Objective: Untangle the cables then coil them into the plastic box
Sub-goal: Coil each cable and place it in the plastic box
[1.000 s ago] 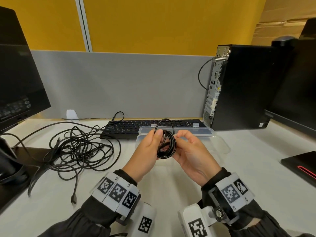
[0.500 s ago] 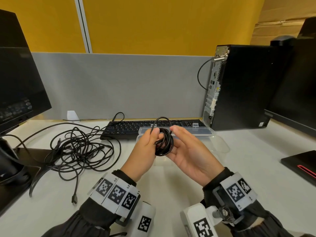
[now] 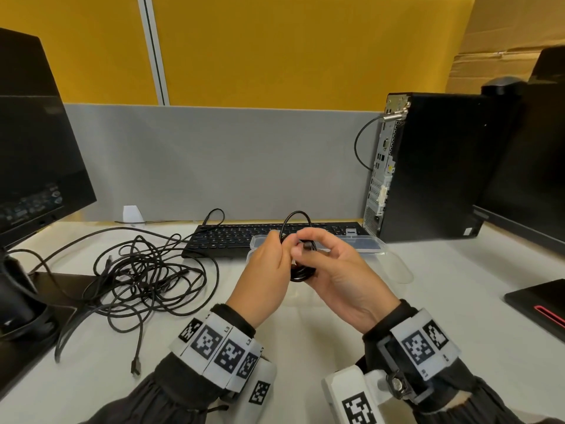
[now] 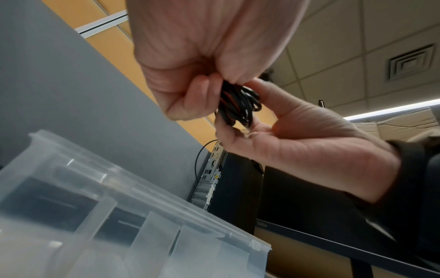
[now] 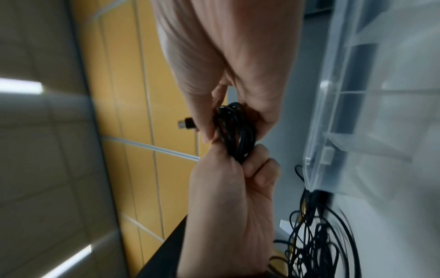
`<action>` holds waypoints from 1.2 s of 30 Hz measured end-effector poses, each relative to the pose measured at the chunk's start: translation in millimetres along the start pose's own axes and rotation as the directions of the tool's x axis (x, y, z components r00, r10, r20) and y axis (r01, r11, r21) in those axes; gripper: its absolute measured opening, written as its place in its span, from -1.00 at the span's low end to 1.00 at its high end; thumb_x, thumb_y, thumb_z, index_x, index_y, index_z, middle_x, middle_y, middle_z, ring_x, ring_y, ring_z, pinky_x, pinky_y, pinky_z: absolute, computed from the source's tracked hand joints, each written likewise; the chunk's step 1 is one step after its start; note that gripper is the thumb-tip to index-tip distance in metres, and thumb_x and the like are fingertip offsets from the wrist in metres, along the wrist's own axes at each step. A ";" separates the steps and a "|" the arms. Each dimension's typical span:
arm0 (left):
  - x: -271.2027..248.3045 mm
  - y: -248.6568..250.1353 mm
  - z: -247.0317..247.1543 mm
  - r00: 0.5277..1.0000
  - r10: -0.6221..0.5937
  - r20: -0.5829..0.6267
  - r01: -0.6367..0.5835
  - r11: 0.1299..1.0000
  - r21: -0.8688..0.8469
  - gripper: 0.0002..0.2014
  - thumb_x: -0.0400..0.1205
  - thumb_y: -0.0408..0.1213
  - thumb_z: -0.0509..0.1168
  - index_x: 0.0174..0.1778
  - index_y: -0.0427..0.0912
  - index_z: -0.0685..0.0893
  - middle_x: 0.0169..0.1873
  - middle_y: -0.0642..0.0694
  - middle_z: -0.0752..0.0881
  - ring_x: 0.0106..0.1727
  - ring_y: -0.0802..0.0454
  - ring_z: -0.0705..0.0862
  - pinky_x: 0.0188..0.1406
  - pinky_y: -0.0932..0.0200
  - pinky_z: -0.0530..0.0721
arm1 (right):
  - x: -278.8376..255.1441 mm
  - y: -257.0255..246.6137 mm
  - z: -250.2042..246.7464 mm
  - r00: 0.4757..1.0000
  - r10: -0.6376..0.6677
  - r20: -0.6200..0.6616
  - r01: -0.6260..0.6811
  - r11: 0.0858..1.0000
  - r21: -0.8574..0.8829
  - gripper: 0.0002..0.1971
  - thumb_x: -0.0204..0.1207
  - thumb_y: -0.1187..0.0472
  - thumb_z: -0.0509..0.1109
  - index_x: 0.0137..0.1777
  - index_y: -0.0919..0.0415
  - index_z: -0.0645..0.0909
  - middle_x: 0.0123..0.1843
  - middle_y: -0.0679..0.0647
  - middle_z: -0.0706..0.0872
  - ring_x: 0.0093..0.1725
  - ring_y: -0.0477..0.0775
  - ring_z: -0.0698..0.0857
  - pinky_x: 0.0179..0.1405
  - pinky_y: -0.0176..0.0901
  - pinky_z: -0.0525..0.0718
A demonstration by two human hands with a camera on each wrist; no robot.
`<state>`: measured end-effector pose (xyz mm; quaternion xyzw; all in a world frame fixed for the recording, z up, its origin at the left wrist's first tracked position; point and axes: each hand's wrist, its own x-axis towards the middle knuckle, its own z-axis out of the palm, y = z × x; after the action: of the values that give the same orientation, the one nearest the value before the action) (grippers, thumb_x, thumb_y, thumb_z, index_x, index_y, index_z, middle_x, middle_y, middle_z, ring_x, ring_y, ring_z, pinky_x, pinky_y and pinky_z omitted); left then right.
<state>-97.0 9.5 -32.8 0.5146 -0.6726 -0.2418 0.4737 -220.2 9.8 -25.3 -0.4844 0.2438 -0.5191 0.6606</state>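
Note:
A small coil of black cable [image 3: 301,272] [image 4: 238,107] [image 5: 234,131] is held in the air between both hands, above the clear plastic box [image 3: 373,249] [image 4: 95,216] [image 5: 371,94]. My left hand [image 3: 266,270] [image 4: 197,75] grips the coil's left side with curled fingers. My right hand [image 3: 333,267] [image 5: 228,75] pinches the cable's end; its plug [image 5: 186,123] sticks out past the thumb, and the other fingers cup the coil from below. One loop [image 3: 295,220] stands up above the fingers. A tangled pile of black cables [image 3: 146,270] [image 5: 316,240] lies on the desk to the left.
A black keyboard [image 3: 244,237] lies behind the box. A PC tower [image 3: 428,166] stands at the back right, with a monitor [image 3: 36,148] at the left and another screen at the right edge. A dark pad [image 3: 541,301] lies at the right.
The right hand's fingers have curled over the top of the coil and now pinch the cable end near the left thumb. The coil stays in the left hand, turned slightly.

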 end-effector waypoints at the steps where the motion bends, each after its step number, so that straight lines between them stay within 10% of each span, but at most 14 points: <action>1: 1.2 0.5 -0.5 1.000 0.012 -0.005 -0.011 1.000 0.014 -0.72 0.75 -0.21 -0.03 -0.31 -0.08 0.30 -0.40 0.00 0.43 -0.42 0.13 0.38 -0.45 0.27 0.37 | 0.5 -0.8 0.1 1.000 -0.029 -0.010 0.029 0.998 -0.062 -0.84 0.42 0.41 0.40 -0.06 0.19 0.71 -0.19 0.11 0.73 -0.21 -0.01 0.72 -0.14 -0.19 0.70; 6: 3.3 -1.2 -3.8 0.997 0.057 -0.044 -0.053 0.996 0.075 -0.75 0.73 -0.10 0.00 -0.16 -0.19 0.37 -0.37 0.00 0.43 -0.39 0.10 0.36 -0.46 0.26 0.32 | 5.0 -3.8 -4.8 0.903 -0.422 -0.084 0.299 0.755 -0.583 -0.92 0.37 0.19 0.49 -0.17 0.03 0.78 0.07 0.04 0.71 -0.02 -0.05 0.72 0.07 -0.11 0.68; 10: 11.2 -5.0 -21.7 0.990 0.072 -0.121 -0.058 0.991 0.118 -0.79 0.72 -0.12 0.04 -0.05 -0.18 0.44 -0.32 0.04 0.52 -0.32 0.20 0.48 -0.37 0.44 0.43 | -1.2 -25.4 -16.0 0.758 -0.647 -0.081 0.482 0.639 -0.600 -0.91 0.45 0.35 0.46 -0.21 0.16 0.72 -0.27 0.03 0.78 -0.29 -0.01 0.75 -0.13 -0.19 0.75; 17: 13.8 4.1 -32.3 0.965 0.159 -0.207 -0.138 0.984 0.114 -0.82 0.72 -0.12 0.02 -0.10 -0.11 0.42 -0.32 0.02 0.53 -0.33 0.17 0.49 -0.34 0.40 0.44 | 3.6 -37.6 -42.4 0.803 -0.557 0.212 0.389 0.221 -0.894 -0.93 0.49 0.26 0.45 -0.13 0.06 0.72 -0.33 -0.30 0.71 -0.25 -0.26 0.70 -0.20 -0.50 0.60; 22: 6.9 17.8 -26.9 0.980 0.138 -0.141 -0.158 0.976 -0.149 -0.78 0.71 -0.10 0.02 -0.22 -0.02 0.44 -0.37 -0.01 0.47 -0.42 0.19 0.41 -0.42 0.29 0.44 | 18.8 -23.6 -42.6 0.683 -0.648 0.337 0.326 -0.143 -0.935 -0.91 0.52 0.20 0.42 -0.07 0.11 0.76 -0.17 -0.06 0.67 -0.09 -0.02 0.53 -0.03 -0.36 0.46; 24: 3.9 23.0 -24.3 0.991 0.069 -0.114 -0.101 0.945 -0.312 -0.75 0.72 -0.10 0.02 -0.27 -0.07 0.41 -0.39 0.05 0.43 -0.47 0.23 0.39 -0.53 0.38 0.40 | 23.8 -17.6 -32.5 0.702 -0.672 0.238 0.342 0.025 -0.939 -0.93 0.52 0.24 0.42 -0.09 0.12 0.75 -0.17 -0.07 0.62 -0.13 -0.08 0.56 -0.06 -0.49 0.46; 29: 5.8 25.3 -26.8 0.997 0.006 -0.074 -0.041 0.872 -0.489 -0.73 0.72 -0.12 0.00 -0.27 -0.12 0.37 -0.40 0.03 0.38 -0.54 0.23 0.31 -0.61 0.35 0.27 | 24.6 -2.7 -3.8 0.927 -0.367 -0.074 0.284 0.818 -0.501 -0.84 0.60 0.32 0.31 0.03 0.37 0.69 -0.17 0.22 0.76 -0.21 0.01 0.71 -0.13 -0.19 0.71; 36: 5.2 24.7 -25.0 0.994 -0.012 -0.105 -0.022 0.948 -0.316 -0.70 0.73 -0.09 -0.01 -0.31 -0.04 0.38 -0.48 0.09 0.35 -0.57 0.25 0.32 -0.53 0.33 0.32 | 19.0 -3.2 11.9 0.980 -0.180 -0.079 0.178 0.983 -0.036 -0.82 0.61 0.31 0.25 -0.01 0.29 0.70 -0.13 0.14 0.80 -0.10 0.03 0.77 -0.09 -0.21 0.73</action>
<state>-86.4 17.5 0.1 0.4420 -0.6004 -0.3179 0.5857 -205.3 -3.1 -14.1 -0.4920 0.2334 -0.5924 0.5938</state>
